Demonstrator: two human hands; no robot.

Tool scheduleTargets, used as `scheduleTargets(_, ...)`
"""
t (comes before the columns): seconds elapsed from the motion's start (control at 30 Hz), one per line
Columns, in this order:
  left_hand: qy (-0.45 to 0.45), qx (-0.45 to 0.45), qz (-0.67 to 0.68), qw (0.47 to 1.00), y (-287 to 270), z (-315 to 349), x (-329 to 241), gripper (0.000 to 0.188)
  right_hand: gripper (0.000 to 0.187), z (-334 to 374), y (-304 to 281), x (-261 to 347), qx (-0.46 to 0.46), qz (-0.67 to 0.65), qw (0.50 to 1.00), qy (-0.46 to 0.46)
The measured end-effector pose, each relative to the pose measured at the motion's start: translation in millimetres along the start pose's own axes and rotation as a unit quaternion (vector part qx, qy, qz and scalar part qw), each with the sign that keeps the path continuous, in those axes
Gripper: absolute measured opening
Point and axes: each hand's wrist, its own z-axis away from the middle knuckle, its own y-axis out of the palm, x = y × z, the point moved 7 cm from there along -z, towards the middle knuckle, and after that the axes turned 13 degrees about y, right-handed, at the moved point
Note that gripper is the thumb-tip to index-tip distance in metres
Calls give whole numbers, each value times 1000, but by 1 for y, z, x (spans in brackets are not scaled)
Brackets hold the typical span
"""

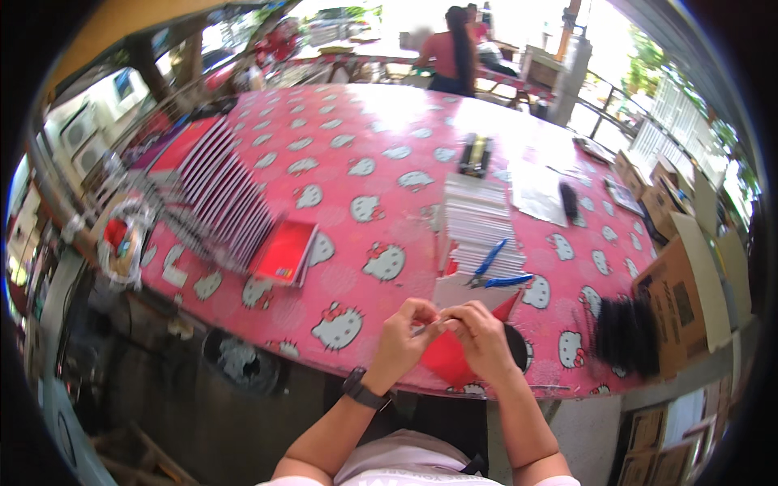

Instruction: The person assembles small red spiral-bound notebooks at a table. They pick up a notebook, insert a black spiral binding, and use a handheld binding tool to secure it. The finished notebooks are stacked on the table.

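My left hand (pixel 408 330), with a black watch (pixel 365 390) on its wrist, and my right hand (pixel 486 338) meet at the fingertips near the table's front edge. Both are closed in a pinch; what lies between the fingers is too small to make out. Under them a red-covered notebook (pixel 448 359) lies tilted on the table. Just beyond, blue-handled pliers (pixel 489 274) rest open on a row of white-edged notebooks (pixel 478 215). A dark round object (pixel 517 347) is partly hidden by my right hand.
A pink cat-print cloth covers the table (pixel 382 262). Leaning notebooks (pixel 227 188) and a red notebook (pixel 288 251) stand left. Black wire coils (pixel 628 336) and a cardboard box (pixel 679 296) are right. A bin (pixel 241 363) stands below left. A person (pixel 454 53) is at the back.
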Motion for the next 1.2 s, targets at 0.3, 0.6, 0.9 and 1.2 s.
scheduleTargets(0.3, -6, -217, 13, 976, -143, -17, -19, 14, 54, 19, -60, -27, -100, 148, 984, -11)
scheduleTargets(0.6, 165, -262, -450, 837, -278, -96, -85, 33, 61, 7, -47, -72, -164, 300, 940, 20)
scheduleTargets(0.9, 96, 171, -684, 702, -216, -148, 48, 58, 64, -4, -51, -84, -281, 293, 914, -13)
scheduleTargets(1.2, -158, 161, -680, 698, -219, -94, 84, 89, 90, 1, -64, -109, -319, 188, 927, 56)
